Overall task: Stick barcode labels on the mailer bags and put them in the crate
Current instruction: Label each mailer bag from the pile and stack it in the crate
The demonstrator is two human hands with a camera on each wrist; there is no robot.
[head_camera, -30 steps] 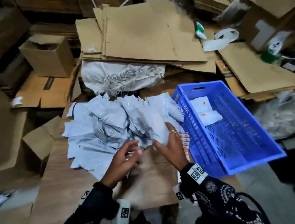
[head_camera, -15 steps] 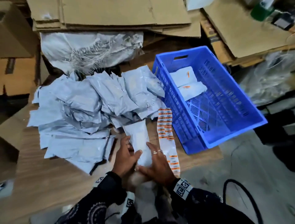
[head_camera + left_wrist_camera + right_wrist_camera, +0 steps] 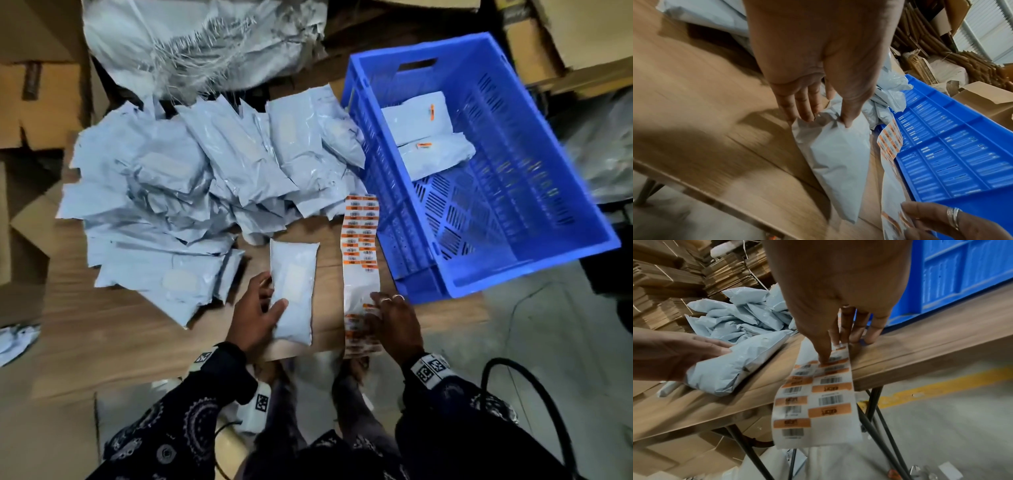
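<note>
One grey mailer bag lies flat near the table's front edge. My left hand rests on its left near side, thumb across the top and fingers straight. To the right of it runs a strip of orange-and-white barcode labels, its end hanging over the table edge. My right hand presses on the strip, thumb tip on a label and fingers straight. The blue crate stands at the right and holds two labelled bags.
A big heap of unlabelled mailer bags covers the back left of the wooden table. Behind it lies a woven sack. Cardboard boxes stand to the left. A black cable loops by my right arm.
One bag came out of the heap to the table's front edge. My right hand left the bag and went right onto the label strip. The left hand stays on the bag.
</note>
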